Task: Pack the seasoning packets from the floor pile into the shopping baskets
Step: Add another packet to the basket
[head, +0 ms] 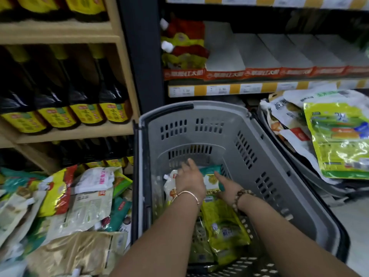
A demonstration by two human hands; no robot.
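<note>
The person reaches both arms into a grey shopping basket at frame centre. The left hand is spread wide, fingers straight, palm down over a white spouted pouch at approx 11 o'clock inside the tub; it holds nothing. A thin bangle sits on that wrist. The right hand, w/ a bead bracelet at the wrist, lies on a yellow-green packet just beside the left hand, index finger straight along it. Its other fingers are hidden under the hand, so can't tell if it grips the packet or only touches it. More yellow-green packets lie flat on the basket btm toward 6 o'clock, between the forearms.

The floor pile of seasoning packets (white, yellow, teal, one gold-brown at the near edge) spreads at 8–9 o'clock, just beside the basket's L wall. At 3 o'clock a second basket is heaped w/ packets, a big green-yellow bag on top. At 10 o'clock a wooden shelf carries dark sauce bottles w/ yellow labels. At 12–1 o'clock red-and-yellow pouches stand above a price-label strip.
</note>
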